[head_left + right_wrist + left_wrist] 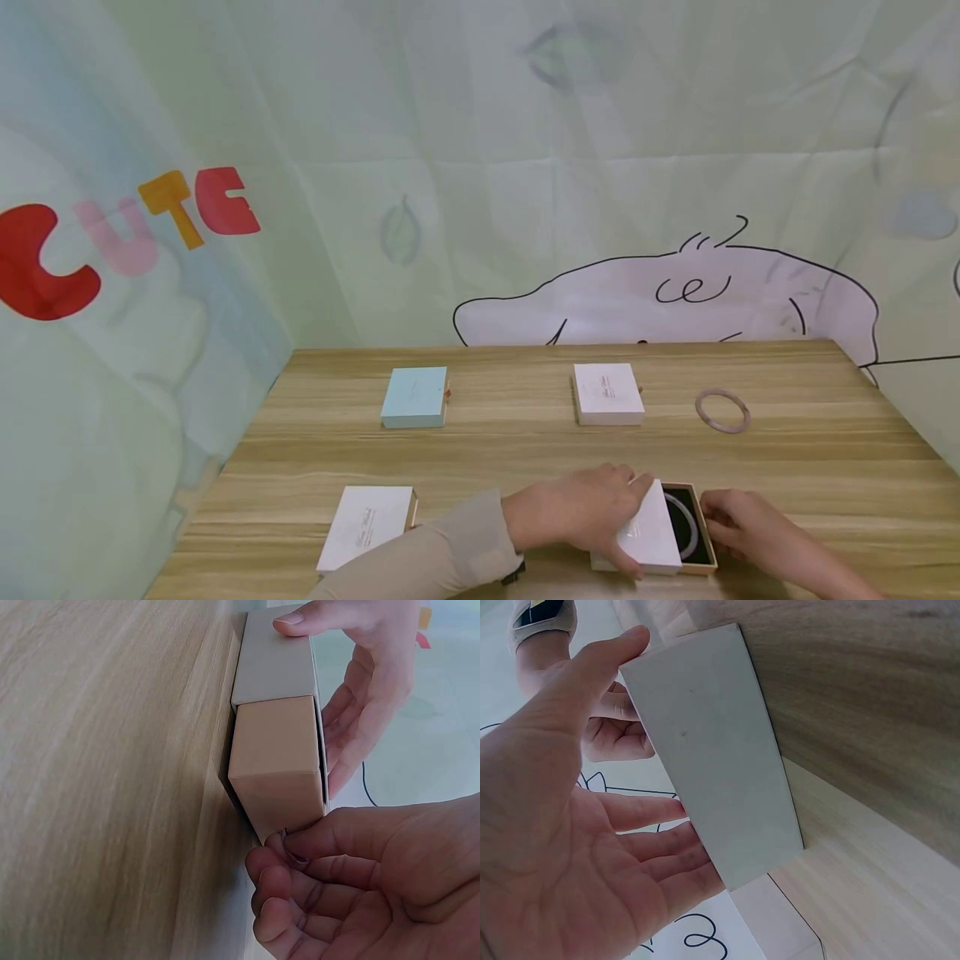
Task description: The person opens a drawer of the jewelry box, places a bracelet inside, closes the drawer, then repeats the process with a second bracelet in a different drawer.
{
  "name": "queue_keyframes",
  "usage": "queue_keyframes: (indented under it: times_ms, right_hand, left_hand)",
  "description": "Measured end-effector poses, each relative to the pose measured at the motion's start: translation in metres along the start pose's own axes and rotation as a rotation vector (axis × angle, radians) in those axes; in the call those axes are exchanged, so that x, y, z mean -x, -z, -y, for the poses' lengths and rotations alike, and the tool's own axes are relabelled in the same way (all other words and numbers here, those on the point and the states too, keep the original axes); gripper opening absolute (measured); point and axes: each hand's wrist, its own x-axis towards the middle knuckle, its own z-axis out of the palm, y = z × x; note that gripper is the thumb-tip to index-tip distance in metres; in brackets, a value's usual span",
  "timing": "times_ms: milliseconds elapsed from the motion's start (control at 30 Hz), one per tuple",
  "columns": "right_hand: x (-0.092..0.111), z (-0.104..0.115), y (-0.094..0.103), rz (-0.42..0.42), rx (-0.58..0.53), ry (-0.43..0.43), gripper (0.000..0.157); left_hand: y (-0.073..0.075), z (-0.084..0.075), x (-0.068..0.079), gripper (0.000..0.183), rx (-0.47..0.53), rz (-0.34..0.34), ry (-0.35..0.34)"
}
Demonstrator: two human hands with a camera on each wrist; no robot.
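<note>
A white jewelry box (649,533) lies near the table's front edge, its peach-sided drawer (274,739) slid partway out to the right. Inside the drawer, on a black lining, a pale bangle (691,533) shows in part; the rest is hidden under the white sleeve. My left hand (581,510) grips that sleeve across its width, thumb on the near side (705,742) and fingers along the far side. At the drawer's end face my right hand (750,525) pinches a small pull loop (296,859) between thumb and fingers.
A lilac bangle (722,411) lies flat at the back right. Behind the left hand stands another white box (607,393), with a light blue box (415,397) farther left. One more white box (366,527) sits at front left, partly behind the left sleeve. A printed curtain (420,192) hangs behind the table.
</note>
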Motion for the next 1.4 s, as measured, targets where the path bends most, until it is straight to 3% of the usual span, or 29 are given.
queue_keyframes:
  times_ms: [333,1100,1400]
  right_hand:
    - [-0.0021,0.0022,-0.0005,0.003,0.004,-0.013,0.024]
    - [-0.0077,0.0057,-0.007,-0.005,-0.019,0.04,0.025]
    - [-0.0085,0.0053,-0.0078,-0.002,-0.017,0.024,0.024]
  left_hand:
    - [-0.0019,-0.0021,-0.0009,0.108,-0.059,-0.02,0.008]
    - [-0.0011,-0.0008,-0.0002,0.109,-0.03,-0.005,0.005]
    - [-0.0004,0.0001,0.0,0.108,-0.011,0.003,-0.004]
